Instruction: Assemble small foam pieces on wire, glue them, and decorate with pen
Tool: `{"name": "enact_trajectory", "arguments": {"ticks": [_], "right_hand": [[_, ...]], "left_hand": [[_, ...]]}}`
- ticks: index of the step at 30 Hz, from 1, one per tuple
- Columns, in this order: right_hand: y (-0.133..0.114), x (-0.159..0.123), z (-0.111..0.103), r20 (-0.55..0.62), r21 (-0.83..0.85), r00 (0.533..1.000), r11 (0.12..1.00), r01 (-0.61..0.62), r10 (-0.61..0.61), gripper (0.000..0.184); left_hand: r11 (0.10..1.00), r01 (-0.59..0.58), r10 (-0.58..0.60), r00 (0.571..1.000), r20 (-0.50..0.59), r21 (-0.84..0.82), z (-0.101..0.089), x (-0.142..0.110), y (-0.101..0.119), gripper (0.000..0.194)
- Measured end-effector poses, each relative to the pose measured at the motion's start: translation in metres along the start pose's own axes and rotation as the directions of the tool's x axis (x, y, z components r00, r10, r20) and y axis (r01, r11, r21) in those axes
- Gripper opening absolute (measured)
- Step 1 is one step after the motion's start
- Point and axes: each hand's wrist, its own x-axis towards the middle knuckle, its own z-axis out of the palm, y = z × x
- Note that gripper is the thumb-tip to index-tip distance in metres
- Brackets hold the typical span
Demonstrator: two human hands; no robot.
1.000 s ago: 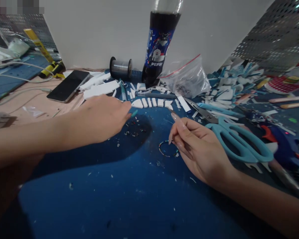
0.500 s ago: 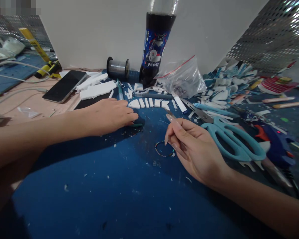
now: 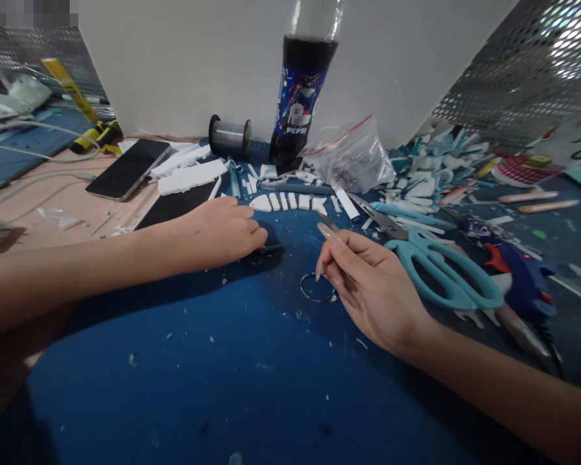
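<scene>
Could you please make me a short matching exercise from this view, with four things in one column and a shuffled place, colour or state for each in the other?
Column one
1. Left hand
2. Thin multicoloured ring
3. Scissors
4. White cut pieces

Column two
A. Lined up in a row beyond the hands
B. Light blue handles
C. A teal stick showing by the thumb
D. A loop lying beside the fingers of the right hand

Right pairs: 1-C, 2-D, 3-B, 4-A
</scene>
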Motion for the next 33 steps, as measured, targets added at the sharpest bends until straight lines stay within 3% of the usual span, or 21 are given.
{"name": "enact_trajectory", "arguments": {"ticks": [9, 14, 17, 18, 19, 21, 23, 25, 28, 33], "right_hand": [[0.000, 0.000, 0.000, 0.000, -0.052, 0.999, 0.998, 0.039, -0.039, 0.029], [0.001, -0.001, -0.001, 0.006, -0.060, 0.998, 0.996, 0.068, -0.068, 0.029], [0.002, -0.003, 0.000, -0.013, -0.097, 0.991, 0.987, 0.129, -0.131, 0.028], [0.002, -0.005, 0.001, -0.026, -0.125, 0.985, 0.978, 0.166, -0.170, 0.028], [0.002, -0.007, 0.002, -0.039, -0.166, 0.976, 0.964, 0.206, -0.215, 0.028], [0.002, -0.012, 0.003, -0.062, -0.269, 0.946, 0.918, 0.292, -0.319, 0.028], [0.001, -0.017, 0.004, -0.056, -0.379, 0.906, 0.849, 0.369, -0.419, 0.027], [0.001, -0.022, 0.004, -0.010, -0.465, 0.865, 0.768, 0.441, -0.502, 0.025], [0.002, -0.026, 0.005, 0.077, -0.536, 0.827, 0.676, 0.505, -0.557, 0.024], [0.001, -0.025, 0.007, 0.128, -0.543, 0.812, 0.645, 0.538, -0.570, 0.024]], "left_hand": [[0.998, 0.030, -0.029, 0.999, 0.016, -0.058, -0.005, -0.003, -0.012, 0.025], [0.967, 0.114, -0.106, 0.993, 0.048, -0.229, -0.014, -0.013, -0.024, 0.013], [0.898, 0.197, -0.208, 0.978, 0.016, -0.394, -0.023, -0.011, -0.015, 0.013], [0.835, 0.221, -0.252, 0.968, 0.008, -0.504, -0.025, -0.009, -0.008, 0.016], [0.715, 0.237, -0.282, 0.959, 0.038, -0.658, -0.027, -0.007, 0.000, 0.018], [0.294, 0.178, -0.281, 0.955, 0.093, -0.939, -0.027, -0.002, 0.017, 0.027], [-0.137, 0.098, -0.227, 0.965, 0.127, -0.986, -0.023, 0.003, 0.033, 0.033], [-0.413, 0.047, -0.213, 0.966, 0.147, -0.909, -0.018, 0.005, 0.044, 0.035], [-0.584, 0.063, -0.202, 0.954, 0.220, -0.810, -0.014, 0.007, 0.051, 0.036], [-0.619, 0.077, -0.196, 0.949, 0.249, -0.782, -0.011, 0.007, 0.051, 0.038]]}}
